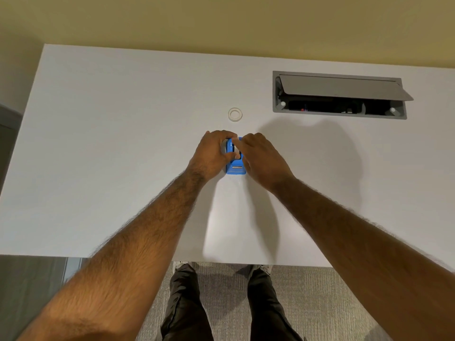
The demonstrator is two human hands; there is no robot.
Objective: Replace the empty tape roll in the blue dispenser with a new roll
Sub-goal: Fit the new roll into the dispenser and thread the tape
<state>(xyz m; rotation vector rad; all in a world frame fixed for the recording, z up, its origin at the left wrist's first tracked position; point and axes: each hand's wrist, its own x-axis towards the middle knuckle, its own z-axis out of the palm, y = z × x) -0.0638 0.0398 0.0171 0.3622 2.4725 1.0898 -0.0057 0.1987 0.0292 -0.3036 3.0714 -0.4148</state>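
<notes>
The blue tape dispenser stands on the white table in the middle, its cutter end toward me. My left hand is wrapped around the dispenser's left side, thumb on top. My right hand covers its right side, with fingertips pinching a whitish roll sitting in the dispenser's well. Most of that roll is hidden by my fingers. A thin white ring, a tape roll, lies flat on the table just beyond the dispenser, apart from both hands.
A grey cable box with its lid propped open is set into the table at the back right. The table's near edge runs above my legs and the grey carpet. A yellowish wall stands behind the table.
</notes>
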